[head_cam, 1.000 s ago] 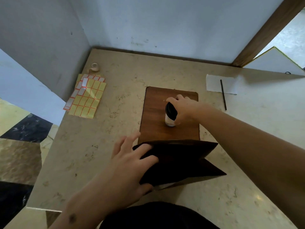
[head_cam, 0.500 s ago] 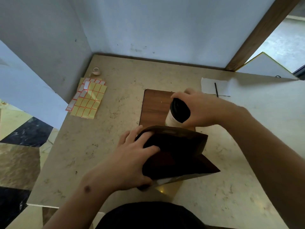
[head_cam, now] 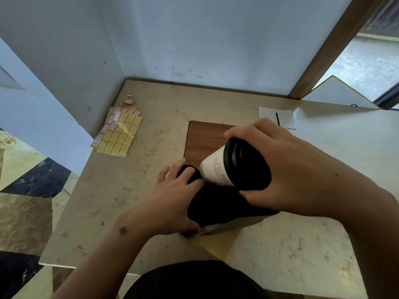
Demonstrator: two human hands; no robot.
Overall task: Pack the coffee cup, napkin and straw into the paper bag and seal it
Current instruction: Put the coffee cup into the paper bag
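Note:
My right hand (head_cam: pixel 287 169) grips a white coffee cup (head_cam: pixel 216 167) with a black lid, tilted so its base points down-left at the mouth of the dark brown paper bag (head_cam: pixel 224 206). The bag stands near the table's front, and my left hand (head_cam: pixel 170 199) holds its left side with fingers over the top edge. The cup's base sits just at the bag's rim. A white napkin (head_cam: pixel 267 115) lies at the back right with a thin black straw (head_cam: pixel 277 119) on it, partly hidden by my right hand.
A wooden board (head_cam: pixel 205 137) lies flat behind the bag. Yellow and white sticker sheets (head_cam: pixel 121 132) and a small tape roll (head_cam: pixel 129 99) sit at the back left near the wall. The marble table (head_cam: pixel 129 190) ends at the left and front edges.
My right hand lifted the cup off the wooden board, brought it toward me and tilted it over the bag's mouth. My left hand stayed on the bag, which now stands more upright.

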